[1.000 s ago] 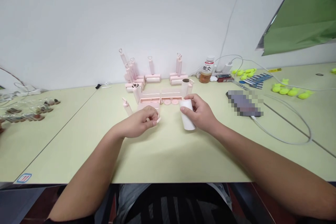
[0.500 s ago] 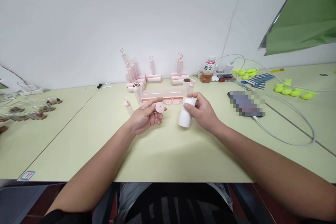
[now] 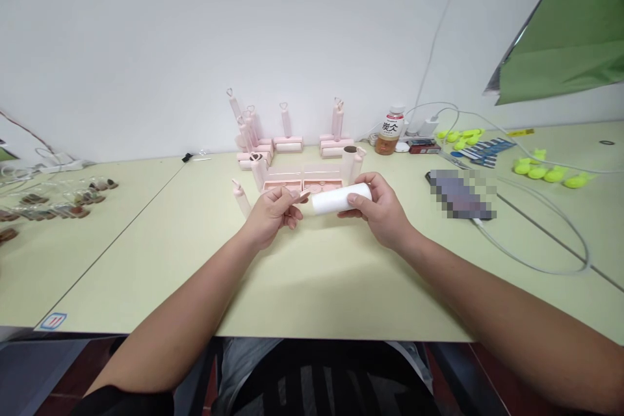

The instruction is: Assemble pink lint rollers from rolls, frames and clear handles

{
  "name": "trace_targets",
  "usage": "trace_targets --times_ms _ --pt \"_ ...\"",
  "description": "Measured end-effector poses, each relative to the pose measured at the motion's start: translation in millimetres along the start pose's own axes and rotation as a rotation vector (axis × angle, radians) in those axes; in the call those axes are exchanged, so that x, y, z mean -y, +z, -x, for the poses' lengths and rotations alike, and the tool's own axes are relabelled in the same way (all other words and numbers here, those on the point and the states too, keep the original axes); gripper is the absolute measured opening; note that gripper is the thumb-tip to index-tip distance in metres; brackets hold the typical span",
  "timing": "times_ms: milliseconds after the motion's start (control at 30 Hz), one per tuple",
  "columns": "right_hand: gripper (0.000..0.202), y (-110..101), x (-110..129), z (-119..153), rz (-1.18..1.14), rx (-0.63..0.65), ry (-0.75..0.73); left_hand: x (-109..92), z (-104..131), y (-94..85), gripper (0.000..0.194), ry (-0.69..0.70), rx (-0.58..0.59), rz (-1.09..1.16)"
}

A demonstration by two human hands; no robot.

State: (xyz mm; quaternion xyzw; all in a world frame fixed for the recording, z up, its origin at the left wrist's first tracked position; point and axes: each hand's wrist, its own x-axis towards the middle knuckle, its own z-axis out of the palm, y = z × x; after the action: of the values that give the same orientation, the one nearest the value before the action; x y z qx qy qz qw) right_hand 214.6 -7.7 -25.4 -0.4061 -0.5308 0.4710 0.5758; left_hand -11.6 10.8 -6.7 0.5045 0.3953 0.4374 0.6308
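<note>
My right hand (image 3: 383, 211) is closed around a white lint roll (image 3: 341, 199), held nearly level above the table with one end toward the left. In my left hand (image 3: 273, 213), thumb and fingers pinch a small pink round end cap (image 3: 304, 196), seen almost edge-on. Cap and roll end are very close; whether they touch I cannot tell. Just behind the hands lie pink open trays (image 3: 322, 183) with round pink pieces in them. A pink handle (image 3: 240, 196) stands left of my left hand, and a pink cylinder (image 3: 349, 161) stands behind the roll.
Several pink lint rollers (image 3: 285, 127) stand along the wall. To the right are a drink bottle (image 3: 390, 132), a phone (image 3: 458, 195) with a white cable (image 3: 531, 268), and yellow-green pieces (image 3: 556, 173). Bagged items (image 3: 53, 208) lie far left.
My right hand has tipped the white roll from near upright to level, its end now by my left hand. The end cap has turned from face-on to nearly edge-on.
</note>
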Motion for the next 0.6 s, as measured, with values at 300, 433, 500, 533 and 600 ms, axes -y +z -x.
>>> trace_targets --times_ms 300,433,500,533,600 --pt "0.039 0 -1 2 -0.056 -0.010 0.007 11 0 4.4 0.042 0.146 -0.024 -0.178" --pt "0.039 2 1 3 -0.042 -0.002 0.026 12 2 6.0 0.042 0.179 -0.018 -0.221" --pt "0.038 3 1 4 -0.032 0.001 0.025 13 2 6.4 0.042 0.196 -0.013 -0.227" --pt "0.038 3 1 4 -0.030 0.000 0.020 13 2 6.4 0.042 0.205 -0.015 -0.227" --pt "0.037 3 0 4 -0.033 -0.006 0.002 12 2 6.4 0.041 0.218 -0.031 -0.223"
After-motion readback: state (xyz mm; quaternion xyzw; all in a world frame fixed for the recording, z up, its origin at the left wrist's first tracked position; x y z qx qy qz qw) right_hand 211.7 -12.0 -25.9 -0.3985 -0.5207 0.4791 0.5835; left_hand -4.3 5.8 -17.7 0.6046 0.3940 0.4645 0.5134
